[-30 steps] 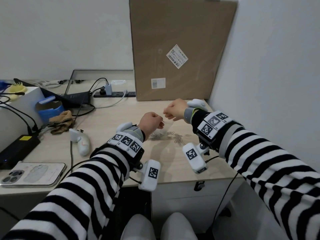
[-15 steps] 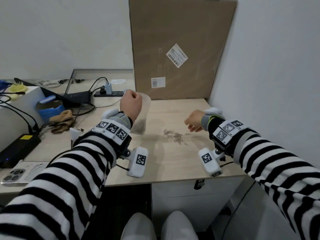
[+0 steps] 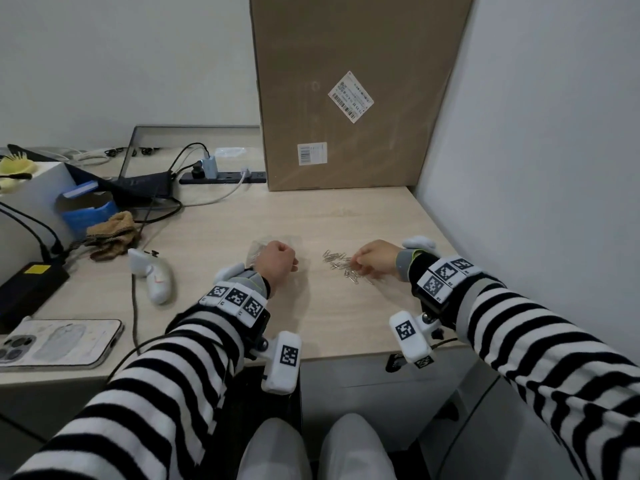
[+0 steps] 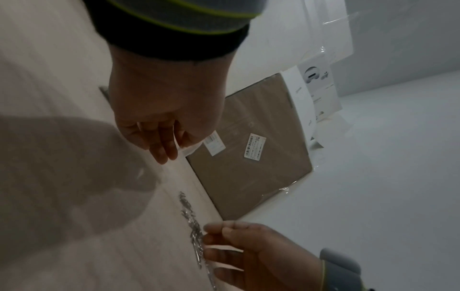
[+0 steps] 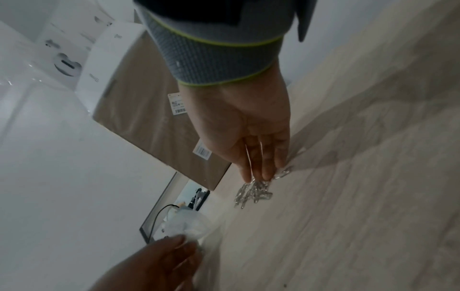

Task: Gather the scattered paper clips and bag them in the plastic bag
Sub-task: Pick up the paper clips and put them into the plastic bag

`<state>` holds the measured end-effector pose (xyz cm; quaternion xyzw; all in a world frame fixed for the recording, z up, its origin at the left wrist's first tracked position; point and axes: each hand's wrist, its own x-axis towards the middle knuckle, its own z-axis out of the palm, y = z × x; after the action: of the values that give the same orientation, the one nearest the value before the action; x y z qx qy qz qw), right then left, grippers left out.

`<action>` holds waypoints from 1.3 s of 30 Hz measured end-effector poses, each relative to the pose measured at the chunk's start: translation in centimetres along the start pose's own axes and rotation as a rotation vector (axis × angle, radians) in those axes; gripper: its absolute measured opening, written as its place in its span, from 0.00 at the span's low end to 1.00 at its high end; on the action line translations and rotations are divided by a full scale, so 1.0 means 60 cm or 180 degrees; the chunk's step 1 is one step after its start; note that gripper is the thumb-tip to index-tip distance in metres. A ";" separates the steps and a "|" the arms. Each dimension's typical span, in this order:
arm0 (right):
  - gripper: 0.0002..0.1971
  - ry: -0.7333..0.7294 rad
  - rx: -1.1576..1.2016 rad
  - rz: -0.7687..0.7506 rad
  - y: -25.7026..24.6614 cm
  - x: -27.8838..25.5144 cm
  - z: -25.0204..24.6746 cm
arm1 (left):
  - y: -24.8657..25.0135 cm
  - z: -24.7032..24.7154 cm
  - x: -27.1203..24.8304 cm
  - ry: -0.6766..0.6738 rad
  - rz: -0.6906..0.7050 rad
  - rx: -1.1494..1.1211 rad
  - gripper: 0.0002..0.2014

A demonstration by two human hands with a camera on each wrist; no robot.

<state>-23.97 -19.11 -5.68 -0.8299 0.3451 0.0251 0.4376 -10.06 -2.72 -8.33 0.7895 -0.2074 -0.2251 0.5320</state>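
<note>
The right hand (image 3: 375,259) reaches down with its fingers (image 5: 261,163) nearly straight, tips touching the near end of the paper clips (image 3: 341,266); whether they pinch any I cannot tell. The clips lie in a loose strip on the desk (image 3: 346,317), its long axis running from those fingertips toward the left hand (image 3: 277,263), with bare desk beyond up to the cardboard box (image 3: 346,98) and the wall close on the right. The left hand's fingers are curled, gripping the clear plastic bag (image 3: 258,251), which rests crumpled on the desk just beyond its knuckles, apart from the clips.
</note>
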 end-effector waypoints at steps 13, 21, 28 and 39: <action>0.12 -0.1013 -0.0086 0.0232 0.007 -0.002 -0.009 | -0.029 0.002 0.024 -0.0129 0.0214 0.0115 0.15; 0.10 0.0097 0.0344 -0.0494 -0.027 0.049 0.016 | -0.036 -0.009 0.031 -0.0293 0.0176 -0.0064 0.13; 0.24 -0.0296 -0.1755 -0.0737 -0.052 0.063 0.022 | -0.036 -0.012 0.036 -0.0417 0.0172 -0.0131 0.13; 0.20 0.0128 -0.1379 -0.0884 -0.013 0.030 0.021 | -0.034 -0.014 0.034 -0.0444 0.0095 -0.0355 0.13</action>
<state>-21.84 -18.88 -6.51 -0.9440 0.2231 0.0217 0.2419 -7.75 -2.52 -10.21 0.7379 -0.2428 -0.2827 0.5626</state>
